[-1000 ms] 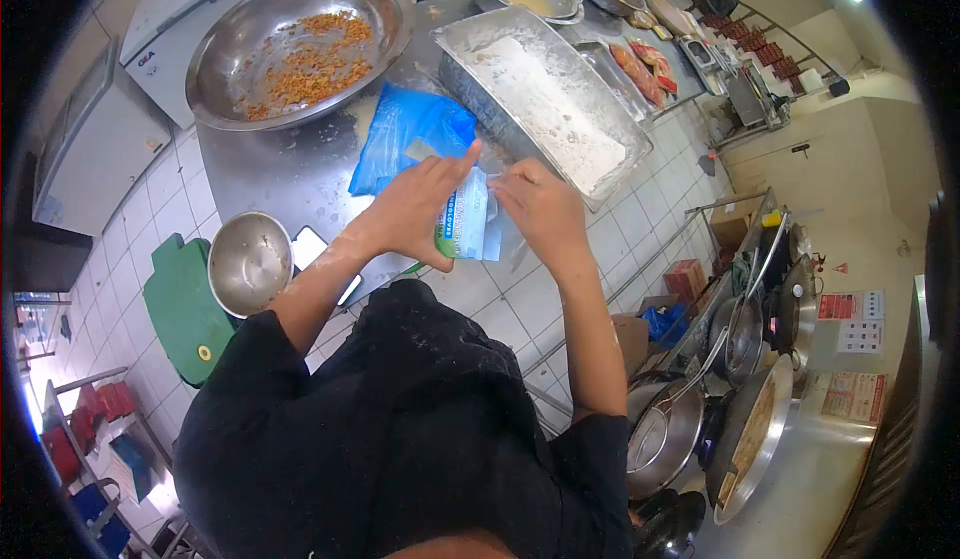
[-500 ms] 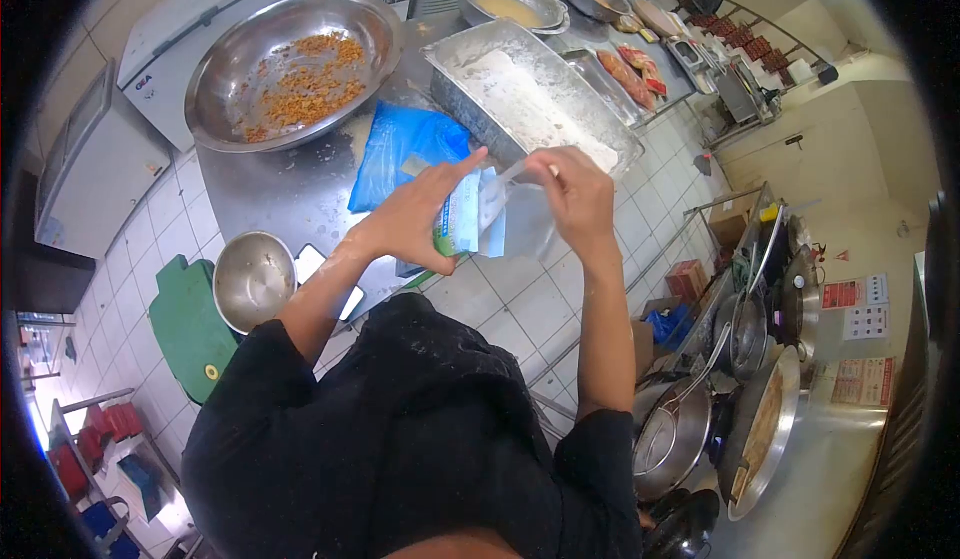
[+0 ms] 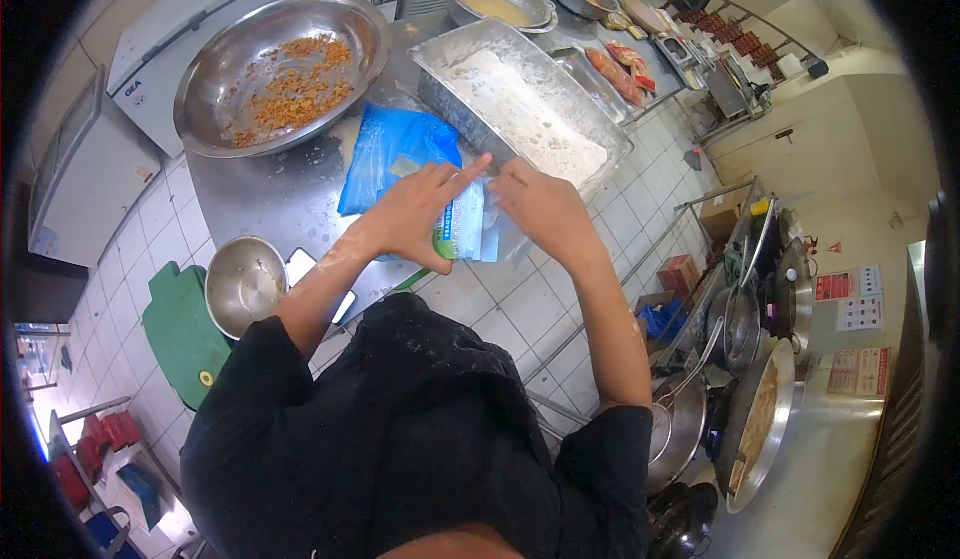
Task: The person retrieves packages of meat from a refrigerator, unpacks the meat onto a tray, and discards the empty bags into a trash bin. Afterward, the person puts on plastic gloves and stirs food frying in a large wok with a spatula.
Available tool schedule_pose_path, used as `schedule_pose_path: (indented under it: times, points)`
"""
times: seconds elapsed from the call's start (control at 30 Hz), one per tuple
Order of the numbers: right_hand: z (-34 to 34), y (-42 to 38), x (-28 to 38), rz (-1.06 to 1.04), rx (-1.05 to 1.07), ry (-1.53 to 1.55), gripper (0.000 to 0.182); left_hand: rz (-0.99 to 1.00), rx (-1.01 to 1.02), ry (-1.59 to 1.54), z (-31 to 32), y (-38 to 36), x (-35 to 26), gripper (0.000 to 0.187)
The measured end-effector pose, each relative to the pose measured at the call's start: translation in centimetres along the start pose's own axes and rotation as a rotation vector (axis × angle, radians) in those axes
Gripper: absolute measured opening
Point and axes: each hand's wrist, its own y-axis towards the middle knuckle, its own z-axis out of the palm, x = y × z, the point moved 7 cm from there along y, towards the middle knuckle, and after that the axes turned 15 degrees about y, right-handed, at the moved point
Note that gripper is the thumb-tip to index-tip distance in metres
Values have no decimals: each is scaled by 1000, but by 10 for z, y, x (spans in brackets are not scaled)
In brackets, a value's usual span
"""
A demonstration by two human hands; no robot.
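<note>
My left hand [image 3: 425, 209] is wrapped around a small blue, white and green glove box [image 3: 460, 223], with thumb below and index finger stretched along the top. At the box's open end is my right hand [image 3: 535, 204], its fingers bent and closed on a clear plastic glove [image 3: 491, 215] that shows only in part. Just behind the left hand, a blue plastic bag [image 3: 385, 149] lies on the steel table [image 3: 235, 194]. A deep metal tray [image 3: 460, 109] of white flour stands beyond both hands.
A large steel bowl [image 3: 195, 99] with orange-brown crumbs sits at the back left. A small metal bowl [image 3: 240, 284] and a phone [image 3: 300, 267] are near my left forearm, by a green board [image 3: 175, 329]. Pans [image 3: 765, 419] line the right side.
My right hand has moved left and in against the box's open end, where the clear plastic was stretched out before. The left hand keeps its hold on the box.
</note>
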Motion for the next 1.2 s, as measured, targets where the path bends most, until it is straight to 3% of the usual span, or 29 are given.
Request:
schedule_pose_path:
  times: [0.13,0.23,0.33,0.43,0.53,0.73,0.83,0.93,1.1,1.17,1.2]
  points:
    - [8,-2,6,-190,88,-248,10,-4,47,-9,5,-1,-1,124]
    - [0,-9,9,-217,235,-340,14,74,23,65,1,-2,-2,124]
    - [5,-14,4,-249,368,-200,15,98,87,78,-4,0,-7,119]
    - [-3,-6,4,-135,225,75,9,176,36,150,0,-2,-11,115]
    - [-6,1,-12,-150,-17,374,12,104,63,53,-10,-1,-11,112]
    - [31,-2,-36,126,-97,1050,21,49,89,33,-11,-11,-14,115]
    - [19,-10,-50,337,-204,1358,23,78,-11,98,-12,-17,-20,116]
    - [-4,-11,-41,319,-354,1663,26,74,-56,58,-16,-17,-23,114]
    - [-53,-26,-40,84,-794,2025,31,17,-55,0,-12,-16,-17,107]
    - [-85,-45,-59,-193,-888,2147,33,-46,-49,-37,0,-28,-2,105]
    - [-99,-56,-62,-213,-959,1985,33,-84,-53,-80,7,-38,13,104]
